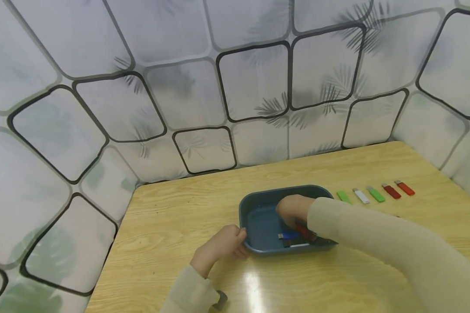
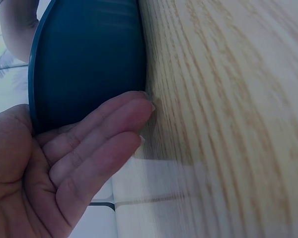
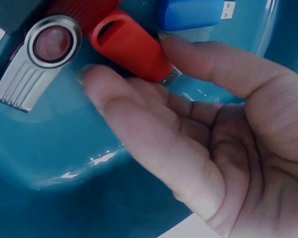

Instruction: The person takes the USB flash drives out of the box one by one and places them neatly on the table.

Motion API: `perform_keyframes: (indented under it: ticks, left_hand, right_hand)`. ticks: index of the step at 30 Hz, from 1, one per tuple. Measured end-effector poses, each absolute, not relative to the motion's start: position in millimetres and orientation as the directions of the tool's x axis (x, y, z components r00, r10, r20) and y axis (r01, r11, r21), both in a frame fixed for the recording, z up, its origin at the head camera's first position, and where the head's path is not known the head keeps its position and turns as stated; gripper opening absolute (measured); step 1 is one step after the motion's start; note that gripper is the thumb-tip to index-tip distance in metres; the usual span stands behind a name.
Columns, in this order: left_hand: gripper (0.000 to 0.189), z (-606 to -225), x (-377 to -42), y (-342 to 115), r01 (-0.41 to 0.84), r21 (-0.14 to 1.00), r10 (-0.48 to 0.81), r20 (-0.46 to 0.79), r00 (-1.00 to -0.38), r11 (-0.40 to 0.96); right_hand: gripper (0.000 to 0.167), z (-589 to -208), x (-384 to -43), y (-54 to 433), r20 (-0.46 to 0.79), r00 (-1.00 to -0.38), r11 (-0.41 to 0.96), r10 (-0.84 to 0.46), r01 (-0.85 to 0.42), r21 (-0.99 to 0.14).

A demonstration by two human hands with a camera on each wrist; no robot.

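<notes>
A dark blue plastic bin [image 1: 262, 224] stands on the table, seen in the head view. My left hand [image 1: 221, 245] holds its near-left corner, thumb over the rim and fingers along the outer wall [image 2: 89, 59]. Inside the bin is my right hand [image 1: 293, 208], thumb and fingers spread around a bright red USB stick [image 3: 131, 47]. The thumb tip is right at the stick's edge. Close by lie a blue USB stick [image 3: 188, 14] and a dark red USB stick with a silver swivel cover [image 3: 30, 74]. My right sleeve hides part of the bin.
On the wooden table [image 1: 172, 217], right of the bin, several USB sticks lie in a row: green [image 1: 376, 194], white [image 1: 361, 195], dark red [image 1: 391, 191] and red [image 1: 405, 188] ones among them. Patterned fabric [image 1: 254, 82] borders the table behind and at both sides.
</notes>
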State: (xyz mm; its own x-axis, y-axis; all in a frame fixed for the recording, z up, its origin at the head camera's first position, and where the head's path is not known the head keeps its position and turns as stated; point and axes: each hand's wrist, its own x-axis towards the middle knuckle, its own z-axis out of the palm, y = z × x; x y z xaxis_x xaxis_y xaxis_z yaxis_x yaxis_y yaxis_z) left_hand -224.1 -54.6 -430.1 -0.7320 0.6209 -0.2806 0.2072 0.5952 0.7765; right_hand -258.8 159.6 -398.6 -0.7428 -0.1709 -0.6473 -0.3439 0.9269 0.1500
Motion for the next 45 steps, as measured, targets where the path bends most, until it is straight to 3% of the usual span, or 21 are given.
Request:
perform_keyframes:
  ticks: [2, 6, 9, 30, 38, 45]
  left_hand:
    - [0.048, -430, -223, -54, 0.207, 0.778, 0.620, -0.278, -0.734, 0.594]
    - [0.047, -429, -222, -54, 0.195, 0.786, 0.615, -0.276, -0.739, 0.587]
    - [0.046, -428, -222, -54, 0.192, 0.788, 0.614, -0.276, -0.740, 0.585]
    - [0.047, -427, -223, -52, 0.179, 0.793, 0.614, -0.284, -0.736, 0.582]
    - [0.047, -427, -225, -53, 0.179, 0.787, 0.619, -0.300, -0.726, 0.591]
    - [0.046, -432, -226, -56, 0.178, 0.786, 0.622, -0.307, -0.720, 0.593]
  right_hand:
    - [0.043, -398, -258, 160, -0.653, -0.738, 0.929, -0.173, -0.343, 0.141]
    - [0.020, -392, -255, 163, -0.637, -0.747, 0.938, -0.189, -0.329, 0.109]
    - [0.016, -386, -256, 166, -0.612, -0.760, 0.933, -0.220, -0.348, 0.097]
    - [0.015, -342, -277, 190, -0.607, -0.775, 0.984, -0.176, -0.162, -0.078]
    - [0.007, -317, -277, 209, -0.578, -0.792, 0.981, -0.196, -0.163, -0.109]
    - [0.013, -313, -270, 234, -0.561, -0.796, 0.973, -0.227, -0.163, -0.163]
